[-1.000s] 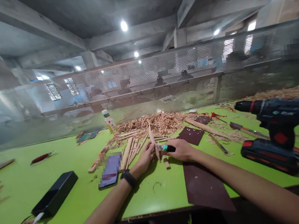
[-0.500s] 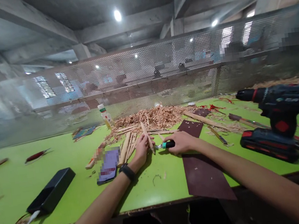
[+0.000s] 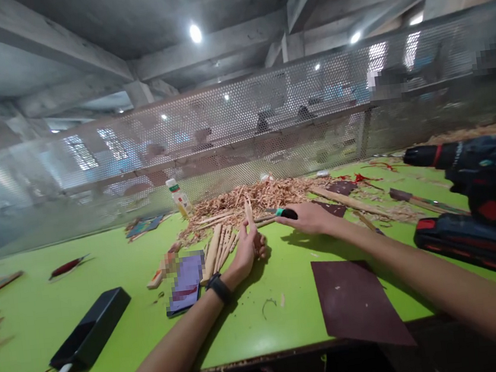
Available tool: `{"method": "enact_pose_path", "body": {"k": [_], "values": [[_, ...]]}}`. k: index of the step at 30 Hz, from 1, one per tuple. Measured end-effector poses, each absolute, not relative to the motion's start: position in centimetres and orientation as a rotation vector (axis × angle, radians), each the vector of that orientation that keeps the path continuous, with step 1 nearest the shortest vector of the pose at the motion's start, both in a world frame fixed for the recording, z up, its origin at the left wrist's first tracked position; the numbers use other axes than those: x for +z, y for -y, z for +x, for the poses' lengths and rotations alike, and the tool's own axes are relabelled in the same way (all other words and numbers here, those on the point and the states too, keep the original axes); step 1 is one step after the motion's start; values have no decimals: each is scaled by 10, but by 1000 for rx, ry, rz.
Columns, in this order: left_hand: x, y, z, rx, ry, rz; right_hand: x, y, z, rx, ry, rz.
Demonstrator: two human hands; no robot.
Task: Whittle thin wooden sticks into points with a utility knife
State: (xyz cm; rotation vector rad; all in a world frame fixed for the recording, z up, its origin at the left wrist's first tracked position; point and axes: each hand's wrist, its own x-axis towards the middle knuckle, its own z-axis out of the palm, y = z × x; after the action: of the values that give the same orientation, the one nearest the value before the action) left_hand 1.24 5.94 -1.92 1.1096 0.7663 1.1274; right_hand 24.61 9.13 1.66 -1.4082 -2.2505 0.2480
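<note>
My left hand (image 3: 249, 244), with a dark band on its wrist, is closed around a pale wooden stick (image 3: 249, 211) that points up and away from me. To its right, my right hand (image 3: 308, 218) grips a knife (image 3: 286, 213) with a black and teal handle; its blade points left toward the stick, and I cannot tell whether they touch. Behind both hands lies a heap of wood shavings (image 3: 253, 196). Several thin wooden sticks (image 3: 224, 245) rest just left of my left hand. A brown sheet of sandpaper (image 3: 354, 299) lies below my right forearm.
A phone (image 3: 185, 283) and a black box with a white cable (image 3: 92, 329) are on the left. A cordless drill (image 3: 478, 201) stands at the right. Behind the shavings are a bottle (image 3: 179, 198) and a perforated metal screen (image 3: 242, 133). The green table's front edge (image 3: 250, 362) is near me.
My right hand has lifted with the knife, up and away from the stick's near end. My left hand has turned the stick more upright and shifted slightly right.
</note>
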Motion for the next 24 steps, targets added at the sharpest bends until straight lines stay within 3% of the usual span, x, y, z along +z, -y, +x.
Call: {"method": "enact_pose_path", "body": {"k": [9,24], "values": [[-23,-57,9,1088,-722,1113,-13,-63,211,284,2138,-1266],[-22,-54,9,1089,-753,1180,-8,-61,220,193,2266,-1080]]}}
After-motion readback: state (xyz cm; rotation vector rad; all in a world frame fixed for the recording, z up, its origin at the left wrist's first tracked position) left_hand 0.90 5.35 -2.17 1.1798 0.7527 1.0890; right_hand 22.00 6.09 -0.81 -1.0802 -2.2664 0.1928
